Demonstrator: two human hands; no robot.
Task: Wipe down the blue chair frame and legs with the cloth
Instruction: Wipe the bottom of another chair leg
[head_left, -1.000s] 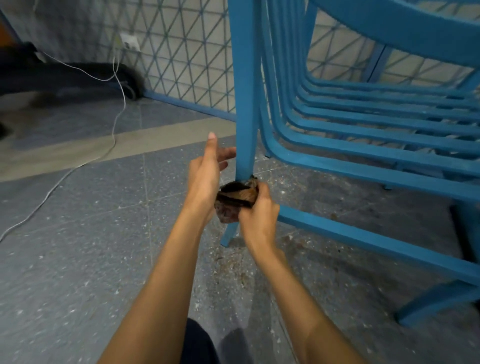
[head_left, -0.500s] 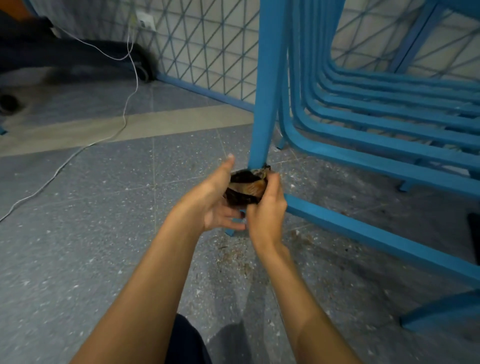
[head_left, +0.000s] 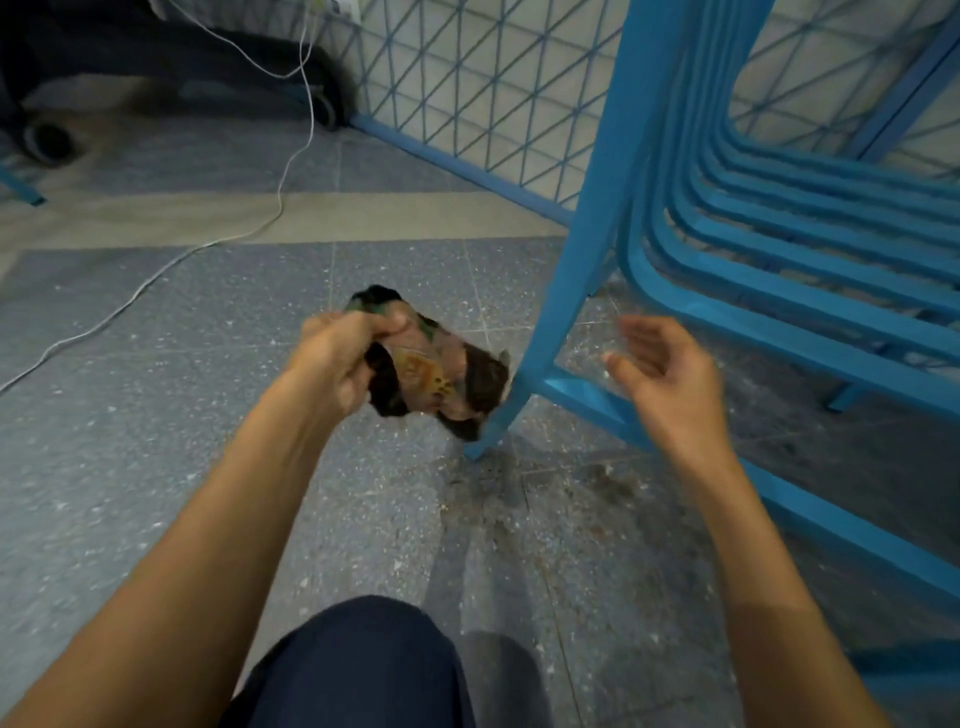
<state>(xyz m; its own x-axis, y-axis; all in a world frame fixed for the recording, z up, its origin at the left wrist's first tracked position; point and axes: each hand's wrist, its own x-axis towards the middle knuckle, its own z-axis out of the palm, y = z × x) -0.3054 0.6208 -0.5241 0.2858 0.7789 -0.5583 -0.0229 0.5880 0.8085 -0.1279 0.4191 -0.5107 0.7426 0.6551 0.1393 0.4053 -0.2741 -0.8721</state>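
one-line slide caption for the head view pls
The left hand grips a crumpled dark brown patterned cloth beside the straight blue chair leg; the open right hand hovers over its lower rail.

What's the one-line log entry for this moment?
left hand: grips cloth | cloth: beside chair leg, contact unclear | right hand: open, empty, near lower rail

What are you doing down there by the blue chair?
A person is crouched on the floor cleaning the chair. The left hand grips a crumpled cloth, held right beside the leg near its foot; whether it touches is unclear. The right hand is open and holds nothing, hanging in front of the low bars. Brown dirt lies on the floor around the leg's foot.
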